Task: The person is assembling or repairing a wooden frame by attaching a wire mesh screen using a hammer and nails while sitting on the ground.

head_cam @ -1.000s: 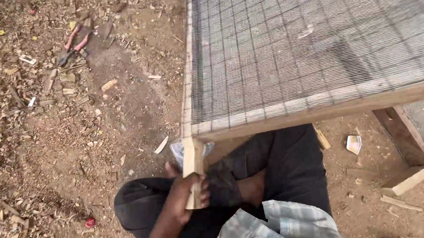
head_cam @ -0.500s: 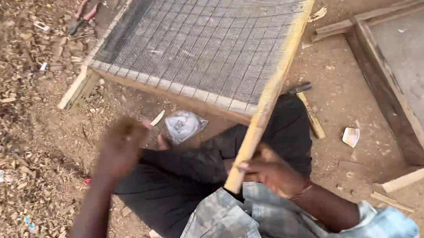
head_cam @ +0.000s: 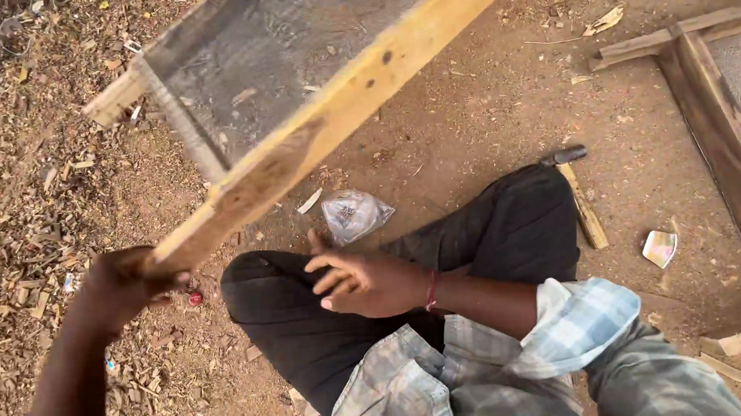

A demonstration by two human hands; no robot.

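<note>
A wooden frame [head_cam: 330, 108] covered with wire mesh is tilted up off the ground, one long pale batten running from lower left to the top. My left hand [head_cam: 122, 287] grips the lower end of that batten. My right hand [head_cam: 362, 281] hovers over my crossed legs in dark trousers, fingers apart and holding nothing. A red thread sits around its wrist.
A crumpled clear plastic bag [head_cam: 354, 213] lies on the dirt by my knee. A hammer [head_cam: 577, 195] lies beside my right leg. A second wooden frame [head_cam: 708, 127] rests flat at right. Wood shavings cover the ground at left. A paper scrap [head_cam: 660, 248] lies at right.
The frame has swung round and tilted up. My right hand let go of the batten and moved over my lap; my left hand took hold of the batten's lower end.
</note>
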